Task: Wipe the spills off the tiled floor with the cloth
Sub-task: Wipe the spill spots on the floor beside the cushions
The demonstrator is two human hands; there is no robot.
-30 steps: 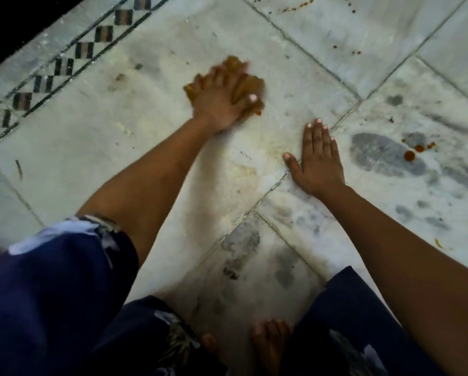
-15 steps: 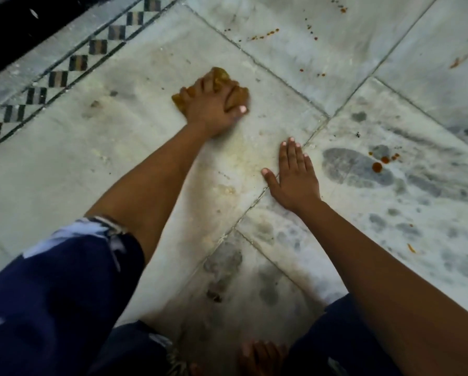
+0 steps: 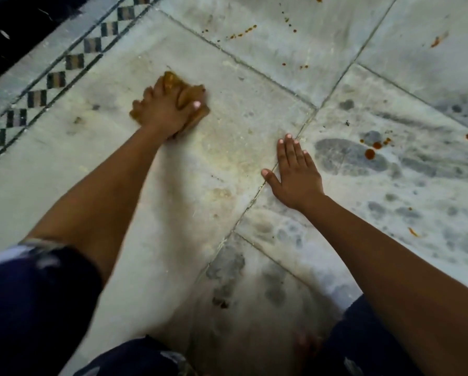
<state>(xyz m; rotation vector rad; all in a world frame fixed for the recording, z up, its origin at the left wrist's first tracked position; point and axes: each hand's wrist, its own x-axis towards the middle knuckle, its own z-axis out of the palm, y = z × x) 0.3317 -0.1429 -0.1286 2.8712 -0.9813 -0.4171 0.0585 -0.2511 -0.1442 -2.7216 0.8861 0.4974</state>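
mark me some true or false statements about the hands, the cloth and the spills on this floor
1. The left hand holds the cloth down on the tiled floor. True.
2. The right hand grips a second cloth. False: it lies flat on the floor with straight fingers and holds nothing.
3. Red-brown drops lie to the right of the right hand. True.
4. The cloth covers those drops. False: the cloth is well apart from them, on the far side of the right hand.
5. A checkered border runs along the upper left. True.

L hand (image 3: 164,109) gripping cloth (image 3: 185,95), R hand (image 3: 296,173) flat on floor (image 3: 227,147)
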